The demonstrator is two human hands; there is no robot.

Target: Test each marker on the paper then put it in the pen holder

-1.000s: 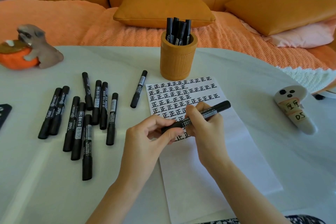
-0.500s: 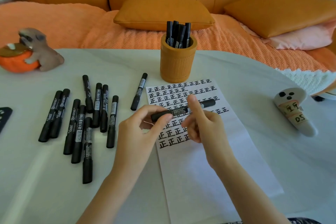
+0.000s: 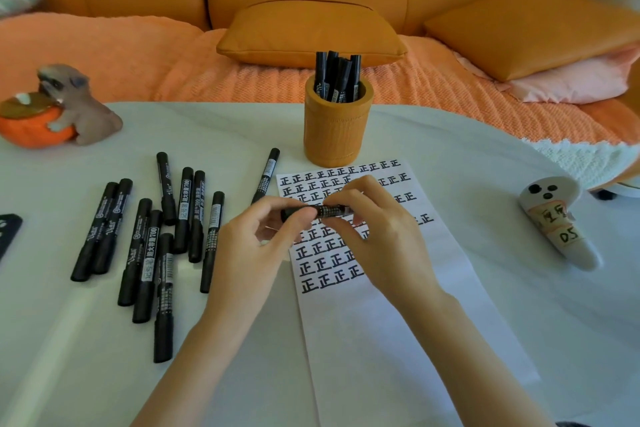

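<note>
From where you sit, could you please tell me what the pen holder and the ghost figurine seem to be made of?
Pen holder: probably stitched leather or imitation, matte tan; a seam runs below its rim. Ghost figurine: perhaps ceramic or plastic, smooth white, faintly glossy.

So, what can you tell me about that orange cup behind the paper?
The pen holder is a round, open-topped cup, orange-tan with a leather-like skin and a stitched seam round its wall. It stands upright on the white table, just beyond the far edge of the paper. Several black markers stand in it, ends poking above the rim.
</note>
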